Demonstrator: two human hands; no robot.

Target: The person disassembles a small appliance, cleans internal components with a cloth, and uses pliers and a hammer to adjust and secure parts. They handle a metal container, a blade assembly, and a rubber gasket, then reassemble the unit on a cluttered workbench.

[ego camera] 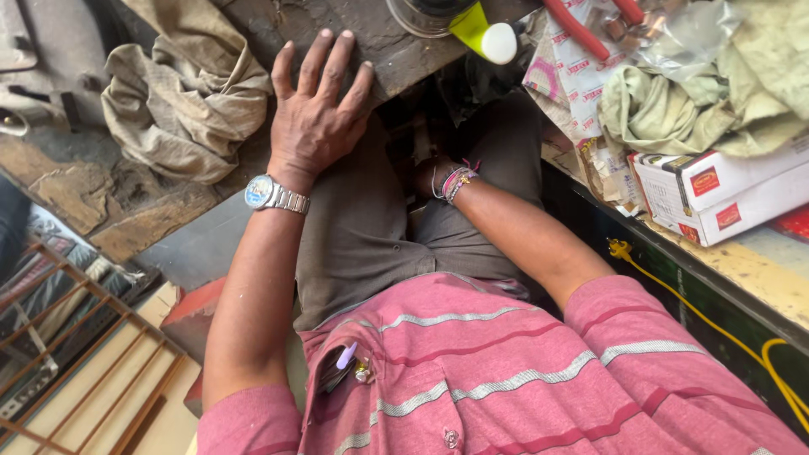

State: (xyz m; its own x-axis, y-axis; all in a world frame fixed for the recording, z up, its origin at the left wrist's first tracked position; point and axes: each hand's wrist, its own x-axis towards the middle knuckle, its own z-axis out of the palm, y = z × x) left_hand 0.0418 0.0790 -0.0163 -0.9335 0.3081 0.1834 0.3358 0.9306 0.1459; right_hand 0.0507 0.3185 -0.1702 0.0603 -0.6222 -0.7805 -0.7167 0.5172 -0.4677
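My left hand (316,114) lies flat, fingers spread, on the edge of a dark worn work surface (354,29), holding nothing; a metal wristwatch (271,194) sits on its wrist. My right hand (431,177) reaches down into the dark gap between my knees, under the bench, and is mostly hidden; only the wrist with coloured thread bands (455,181) shows. I cannot see whether it holds anything. I wear grey trousers and a pink striped shirt with a pen (346,355) in the pocket.
A crumpled beige rag (181,93) lies left of my left hand. At the right, a bench holds a white-and-red carton (720,194), green cloth (674,105), red-handled pliers (581,29) and a yellow-green bottle (480,29). A yellow cable (716,329) runs along the bench side.
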